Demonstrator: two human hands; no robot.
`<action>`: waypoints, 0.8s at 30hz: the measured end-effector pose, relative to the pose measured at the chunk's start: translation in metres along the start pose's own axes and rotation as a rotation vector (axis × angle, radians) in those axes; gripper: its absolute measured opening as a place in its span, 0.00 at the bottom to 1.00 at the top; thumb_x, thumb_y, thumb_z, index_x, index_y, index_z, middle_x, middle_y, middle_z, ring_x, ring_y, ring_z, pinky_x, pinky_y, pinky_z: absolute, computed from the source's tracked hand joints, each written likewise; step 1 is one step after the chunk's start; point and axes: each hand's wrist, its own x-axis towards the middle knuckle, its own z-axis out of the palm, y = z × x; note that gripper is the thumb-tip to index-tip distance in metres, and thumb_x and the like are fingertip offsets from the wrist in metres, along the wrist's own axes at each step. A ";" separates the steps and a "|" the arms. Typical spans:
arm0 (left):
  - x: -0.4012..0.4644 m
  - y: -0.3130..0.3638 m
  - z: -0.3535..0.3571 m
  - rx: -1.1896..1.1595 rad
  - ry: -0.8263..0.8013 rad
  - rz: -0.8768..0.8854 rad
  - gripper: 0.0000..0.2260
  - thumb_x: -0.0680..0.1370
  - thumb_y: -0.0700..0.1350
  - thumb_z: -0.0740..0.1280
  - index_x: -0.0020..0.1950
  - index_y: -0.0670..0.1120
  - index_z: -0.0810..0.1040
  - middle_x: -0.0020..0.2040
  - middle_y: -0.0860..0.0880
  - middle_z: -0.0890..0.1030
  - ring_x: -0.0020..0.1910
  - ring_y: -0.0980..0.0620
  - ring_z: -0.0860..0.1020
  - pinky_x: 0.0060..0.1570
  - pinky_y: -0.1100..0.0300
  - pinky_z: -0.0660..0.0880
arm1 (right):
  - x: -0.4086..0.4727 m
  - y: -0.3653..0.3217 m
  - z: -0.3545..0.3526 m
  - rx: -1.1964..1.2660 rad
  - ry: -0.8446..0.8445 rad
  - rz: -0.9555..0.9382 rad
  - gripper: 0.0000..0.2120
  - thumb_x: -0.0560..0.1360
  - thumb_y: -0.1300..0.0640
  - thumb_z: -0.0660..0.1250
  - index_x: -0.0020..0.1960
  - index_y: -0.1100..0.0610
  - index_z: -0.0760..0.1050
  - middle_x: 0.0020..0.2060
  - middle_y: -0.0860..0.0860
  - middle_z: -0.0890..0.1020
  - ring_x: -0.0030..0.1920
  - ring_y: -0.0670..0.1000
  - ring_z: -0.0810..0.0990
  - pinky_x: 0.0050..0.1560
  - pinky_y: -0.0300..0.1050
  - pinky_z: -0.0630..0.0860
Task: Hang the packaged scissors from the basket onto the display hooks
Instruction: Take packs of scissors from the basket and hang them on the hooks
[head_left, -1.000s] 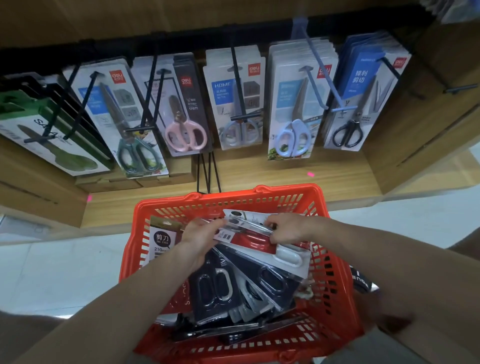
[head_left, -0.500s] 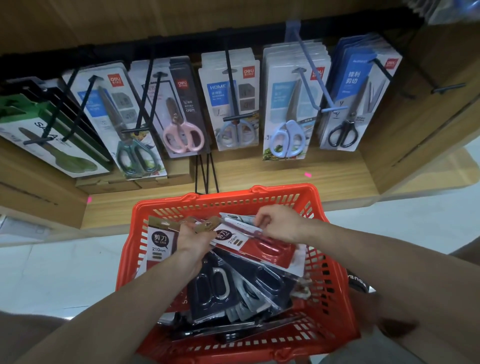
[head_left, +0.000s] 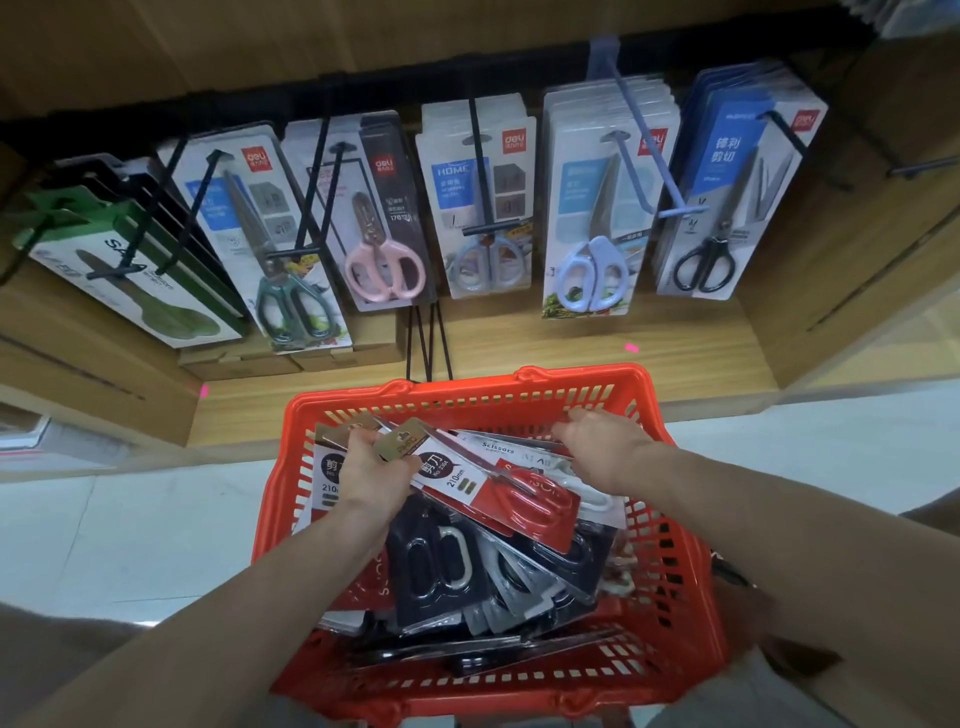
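Packaged scissors with red handles, on a red and white card, lie on top of the heap in the orange basket, near its far rim. The left hand is closed on the gold hang-tab end of that card; the right hand hovers over a neighbouring pack with fingers spread, gripping nothing I can make out. These blister cards look light, stiff and slick, so pinching the tab end suits them. Display hooks above already carry other packs.
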 end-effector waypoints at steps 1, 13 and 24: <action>-0.001 0.001 -0.002 -0.002 -0.004 0.008 0.16 0.79 0.34 0.72 0.53 0.52 0.70 0.53 0.40 0.84 0.53 0.39 0.85 0.56 0.37 0.83 | 0.000 -0.001 -0.002 -0.036 -0.003 -0.014 0.24 0.82 0.60 0.65 0.78 0.54 0.68 0.70 0.58 0.74 0.70 0.60 0.75 0.68 0.56 0.76; -0.035 0.014 -0.025 0.112 -0.070 0.226 0.14 0.84 0.38 0.68 0.61 0.55 0.70 0.51 0.39 0.86 0.51 0.31 0.85 0.48 0.30 0.81 | 0.000 -0.021 -0.012 -0.281 0.030 -0.094 0.21 0.78 0.67 0.65 0.69 0.56 0.76 0.65 0.55 0.76 0.66 0.56 0.74 0.69 0.52 0.72; -0.049 0.053 -0.069 0.191 -0.284 0.472 0.13 0.84 0.37 0.69 0.59 0.56 0.73 0.45 0.58 0.86 0.29 0.58 0.82 0.25 0.63 0.74 | -0.013 -0.079 -0.068 1.301 -0.439 -0.132 0.16 0.81 0.53 0.70 0.68 0.48 0.76 0.60 0.48 0.86 0.63 0.51 0.83 0.71 0.55 0.75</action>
